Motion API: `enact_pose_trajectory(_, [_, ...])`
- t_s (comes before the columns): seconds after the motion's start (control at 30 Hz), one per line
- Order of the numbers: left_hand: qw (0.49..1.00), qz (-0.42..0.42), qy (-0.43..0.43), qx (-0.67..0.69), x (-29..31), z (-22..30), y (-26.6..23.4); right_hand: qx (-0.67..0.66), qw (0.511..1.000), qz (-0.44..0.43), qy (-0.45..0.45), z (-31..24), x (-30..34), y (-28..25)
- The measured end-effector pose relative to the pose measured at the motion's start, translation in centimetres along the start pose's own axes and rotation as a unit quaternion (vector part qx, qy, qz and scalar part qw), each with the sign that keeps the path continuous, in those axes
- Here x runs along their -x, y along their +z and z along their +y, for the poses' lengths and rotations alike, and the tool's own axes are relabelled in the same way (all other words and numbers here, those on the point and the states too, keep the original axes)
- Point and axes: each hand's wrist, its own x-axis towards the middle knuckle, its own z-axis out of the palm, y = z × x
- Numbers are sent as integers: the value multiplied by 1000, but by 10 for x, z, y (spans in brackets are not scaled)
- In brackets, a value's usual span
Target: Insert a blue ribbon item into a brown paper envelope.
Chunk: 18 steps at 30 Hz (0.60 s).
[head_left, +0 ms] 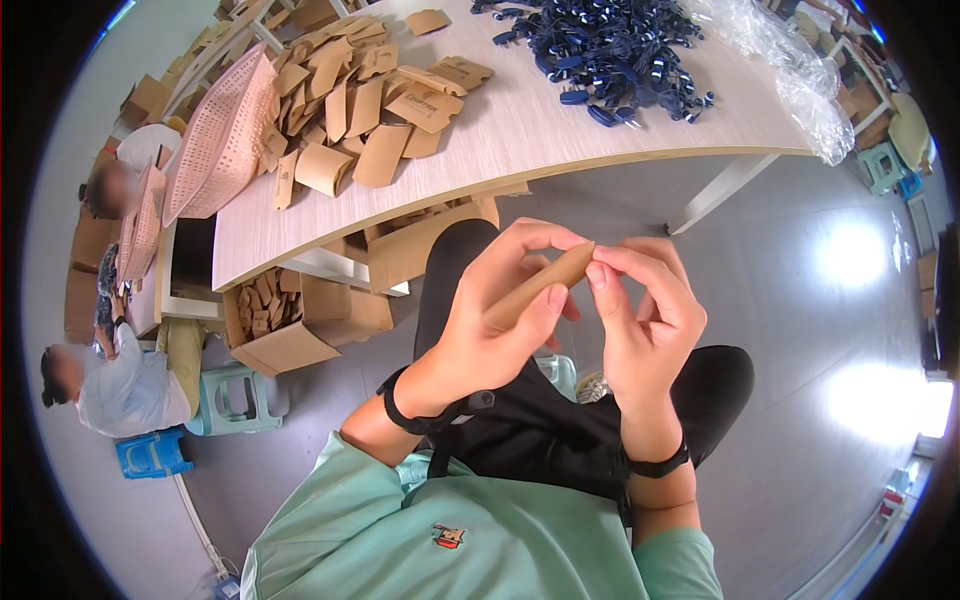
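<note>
A small brown cardboard pillow box is held up in front of me, above my lap. Around its body and near end wrap the fingers of my left hand, thumb along the side. My right hand pinches the box's far right end between thumb and fingertips. Whatever is inside the box cannot be seen. Beyond my hands, a pile of similar brown pillow boxes lies on the wood-topped table. A heap of dark blue corded items rests farther right on the same table.
A pink plastic basket stands at the table's left end. Clear plastic bags hang over its right edge. Under the table, a carton holds more brown pieces. At the left, a person sits near a pale green stool.
</note>
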Motion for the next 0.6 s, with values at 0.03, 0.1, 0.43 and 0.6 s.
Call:
enact_pose_trajectory(0.03, [994, 17, 70, -77, -1, -6, 0, -39, 999, -4, 30, -2, 0, 1])
enact_pose_trajectory(0.1, [949, 19, 189, -251, -5, -7, -2, -78, 995, -8, 59, -3, -1, 0])
enact_pose_trajectory(0.43, [861, -7, 305, -406, -6, -3, 0, -229, 964, -77, 114, 13, -2, -13])
enact_pose_trajectory(0.6, [867, -21, 285, -409, -2, -5, -2, -248, 957, -77, 128, 14, 0, -14])
